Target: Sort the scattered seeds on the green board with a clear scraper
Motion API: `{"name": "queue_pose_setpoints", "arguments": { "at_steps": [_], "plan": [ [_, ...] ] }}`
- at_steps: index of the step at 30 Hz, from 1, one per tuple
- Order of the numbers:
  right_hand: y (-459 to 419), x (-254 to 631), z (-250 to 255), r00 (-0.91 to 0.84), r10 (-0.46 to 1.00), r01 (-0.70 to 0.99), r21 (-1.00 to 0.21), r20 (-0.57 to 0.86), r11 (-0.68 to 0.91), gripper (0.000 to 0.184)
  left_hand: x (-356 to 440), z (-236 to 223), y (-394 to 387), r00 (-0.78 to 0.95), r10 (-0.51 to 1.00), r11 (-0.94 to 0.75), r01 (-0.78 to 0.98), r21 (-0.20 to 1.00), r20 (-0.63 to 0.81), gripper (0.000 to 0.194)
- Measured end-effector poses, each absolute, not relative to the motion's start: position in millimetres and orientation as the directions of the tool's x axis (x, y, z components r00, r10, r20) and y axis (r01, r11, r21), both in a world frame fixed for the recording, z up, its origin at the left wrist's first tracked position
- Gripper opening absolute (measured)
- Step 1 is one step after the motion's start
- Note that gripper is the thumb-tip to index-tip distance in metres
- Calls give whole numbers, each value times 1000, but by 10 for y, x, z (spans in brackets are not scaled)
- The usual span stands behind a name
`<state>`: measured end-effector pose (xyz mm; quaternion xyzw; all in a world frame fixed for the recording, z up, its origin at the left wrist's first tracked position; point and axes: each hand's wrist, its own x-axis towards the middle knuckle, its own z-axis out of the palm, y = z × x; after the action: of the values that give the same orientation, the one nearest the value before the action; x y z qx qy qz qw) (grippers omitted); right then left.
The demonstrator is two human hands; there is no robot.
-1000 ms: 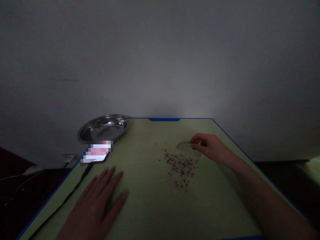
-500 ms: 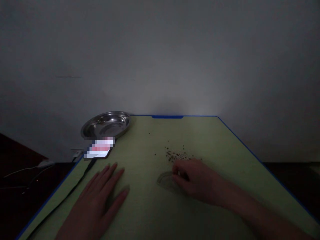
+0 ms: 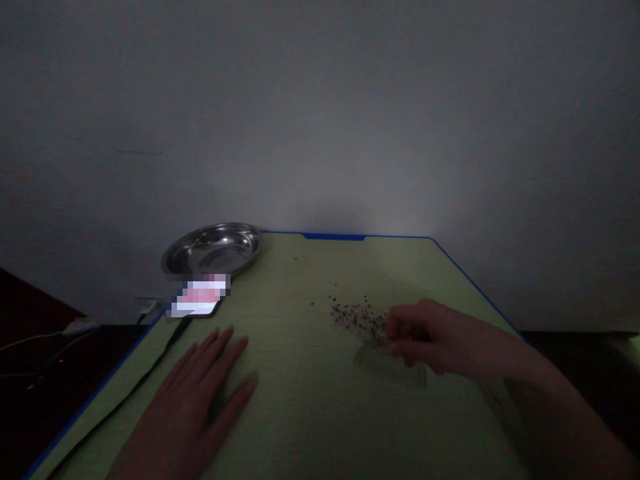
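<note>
My right hand (image 3: 435, 337) is closed in a pinch on a small clear curved piece (image 3: 385, 363) that rests on the green table (image 3: 300, 413), just in front of a scatter of small dark grains (image 3: 357, 317). The clear piece is faint and hard to make out in the dim light. My left hand (image 3: 195, 407) lies flat on the table at the lower left, fingers stretched out and apart, with nothing in it.
A shiny steel dish (image 3: 213, 248) sits at the table's far left corner. A lit phone (image 3: 197, 300) lies beside it, with a dark cable (image 3: 125, 400) running along the left edge. The table has a blue rim. A plain wall stands behind.
My right hand drew the clear piece from behind the grains toward me across them, then shifted right. The grain scatter is now smaller and tighter. My left hand has stayed put.
</note>
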<state>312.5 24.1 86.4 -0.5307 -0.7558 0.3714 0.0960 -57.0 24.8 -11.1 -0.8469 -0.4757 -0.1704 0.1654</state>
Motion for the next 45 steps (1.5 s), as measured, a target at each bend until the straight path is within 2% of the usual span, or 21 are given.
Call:
{"name": "queue_pose_setpoints", "arguments": {
  "at_steps": [2, 3, 6, 8, 11, 16, 18, 23, 26, 31, 38, 45],
  "plan": [
    [161, 3096, 874, -467, 801, 757, -637, -375, 143, 7, -561, -106, 237, 479, 754, -486, 867, -109, 449, 63],
    [141, 3082, 858, -479, 785, 776, -607, -393, 170, 6, -557, -104, 233, 477, 756, -485, 868, -105, 449, 62],
    [170, 3085, 764, -499, 810, 805, -511, -308, 301, 3, -550, -99, 229, 480, 750, -486, 867, -115, 456, 62],
    [243, 3143, 707, -494, 832, 804, -496, -253, 327, 6, -544, -97, 229, 482, 745, -482, 867, -126, 461, 62],
    [356, 3267, 685, -459, 864, 798, -524, -209, 297, 12, -526, -99, 219, 467, 756, -470, 875, -117, 458, 61],
    [453, 3173, 749, -310, 924, 747, -658, -222, 93, 15, -500, -132, 194, 435, 774, -442, 891, -101, 460, 60],
    [521, 2961, 755, -294, 940, 728, -677, -171, 105, 15, -498, -151, 193, 427, 779, -438, 895, -89, 459, 59],
    [1004, 2387, 757, -279, 960, 811, -529, 23, 249, 13, -504, -165, 196, 406, 801, -431, 901, -46, 440, 56],
    [1411, 2212, 797, -239, 966, 867, -425, 101, 260, 15, -512, -154, 192, 412, 798, -443, 896, -36, 439, 55],
    [1929, 2027, 846, -180, 956, 961, -164, 231, 221, 26, -549, -162, 199, 431, 761, -470, 882, -46, 484, 52],
    [2229, 1812, 703, -344, 923, 939, 81, 174, 335, 30, -608, -199, 244, 480, 696, -469, 867, -169, 533, 51],
    [1947, 2038, 585, -516, 854, 850, 158, 61, 503, 27, -597, -186, 230, 469, 720, -475, 871, -130, 511, 52]
  ]
}}
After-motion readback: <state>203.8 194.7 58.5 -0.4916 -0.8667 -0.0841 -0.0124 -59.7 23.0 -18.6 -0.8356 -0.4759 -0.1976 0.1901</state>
